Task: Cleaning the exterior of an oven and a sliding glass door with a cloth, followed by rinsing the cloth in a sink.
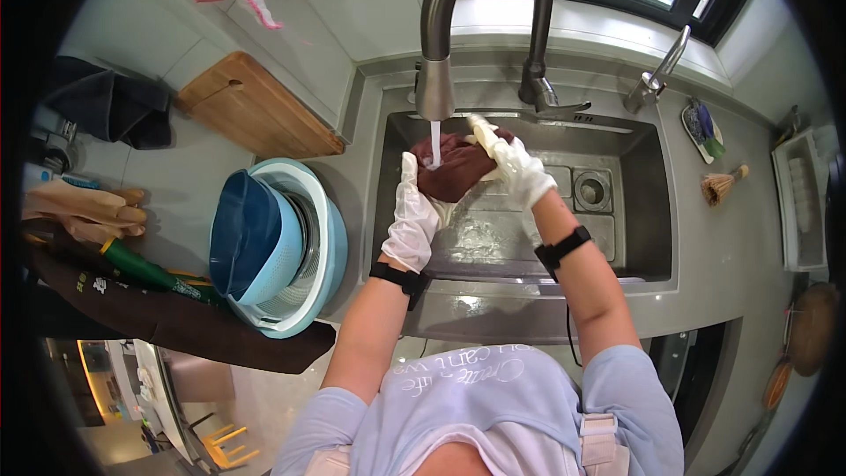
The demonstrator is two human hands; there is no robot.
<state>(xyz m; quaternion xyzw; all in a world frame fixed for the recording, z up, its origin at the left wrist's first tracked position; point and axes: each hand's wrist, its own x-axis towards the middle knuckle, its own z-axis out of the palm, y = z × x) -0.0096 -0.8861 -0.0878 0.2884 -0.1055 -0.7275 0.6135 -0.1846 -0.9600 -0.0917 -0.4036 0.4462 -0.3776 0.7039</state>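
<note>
Both hands wear pale translucent gloves and hold a soft, dark red-brown slab (456, 175) that looks like raw liver. Its exact kind is hard to settle. Water from the pull-down faucet (436, 89) runs onto its left part. My left hand (415, 218) grips it from the left and below, fingers partly hidden underneath. My right hand (515, 162) is on its upper right side, with the thumb side hidden. All of this is above the left half of the stainless steel sink (644, 211), whose floor is wet.
Nested blue basins and colanders (334, 231) stand left of the sink. A wooden cutting board (258, 109) leans on the wall behind them. Right of the sink are a small tap (644, 89), a dish with a scrubber (704, 129) and a bristle brush (720, 186). The drain (590, 192) lies at right.
</note>
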